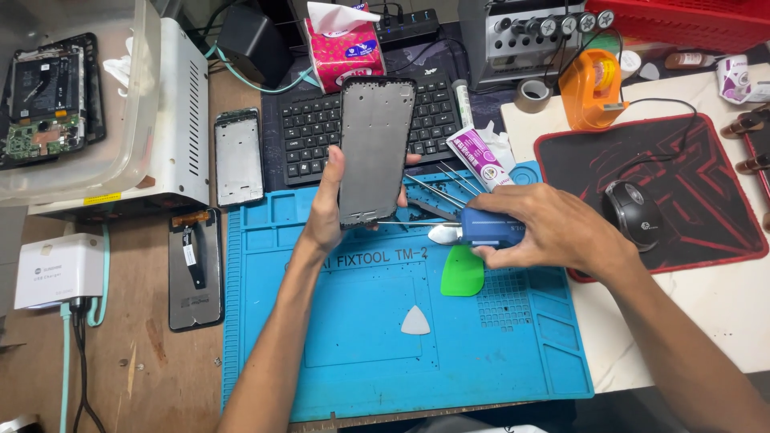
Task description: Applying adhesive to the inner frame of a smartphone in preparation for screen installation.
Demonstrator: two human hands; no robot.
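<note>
left hand raised on a bare forearm, palm toward the camera's right, thumb and fingers closed in a grip; right hand lower, knuckles up, fingers curled shut, forearm reaching in from lower right

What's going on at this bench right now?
A person's left hand holds a bare phone frame upright above a blue repair mat. The right hand grips a blue-handled tool beside it. A green pry card and white pick lie on the mat.
</note>
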